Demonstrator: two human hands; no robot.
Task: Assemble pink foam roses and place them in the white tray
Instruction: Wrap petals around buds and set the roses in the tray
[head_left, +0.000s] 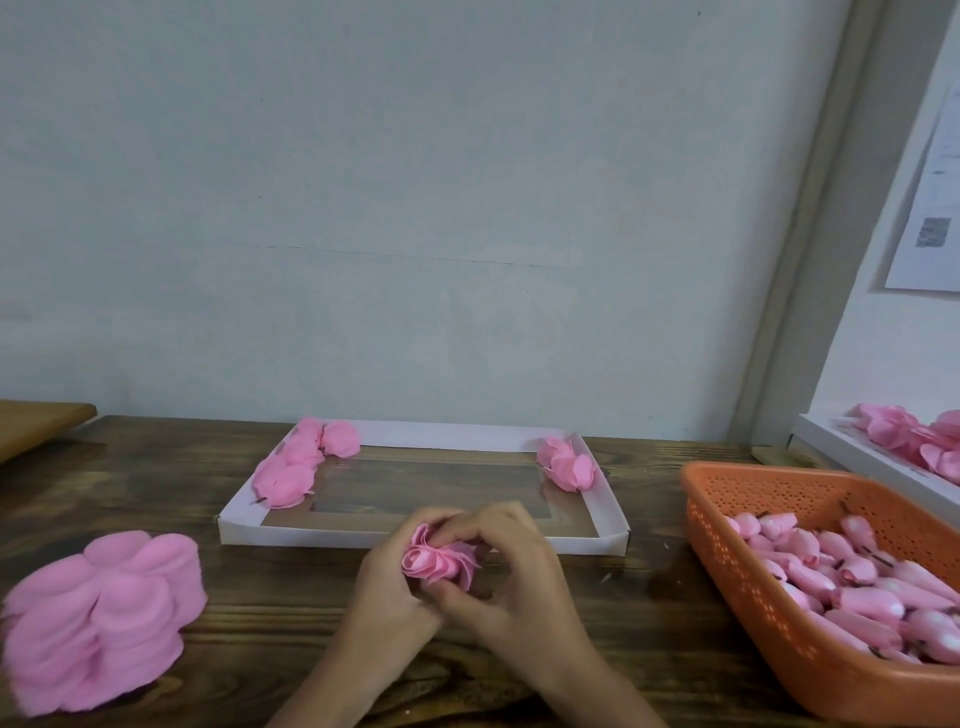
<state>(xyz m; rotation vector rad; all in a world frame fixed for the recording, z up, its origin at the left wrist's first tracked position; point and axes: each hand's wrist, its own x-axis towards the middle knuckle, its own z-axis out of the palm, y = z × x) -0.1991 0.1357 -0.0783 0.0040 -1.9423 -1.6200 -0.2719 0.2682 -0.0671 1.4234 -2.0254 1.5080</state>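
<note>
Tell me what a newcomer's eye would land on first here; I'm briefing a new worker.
The left hand and right hand meet at the front centre of the wooden table, gripping a half-made pink rose. Then come the pile of loose pink petals at the left and the orange basket of pink buds at the right. Behind the hands lies the white tray, with finished roses at both ends.

Head-worn view, forward-down, close over table (649, 597)
</note>
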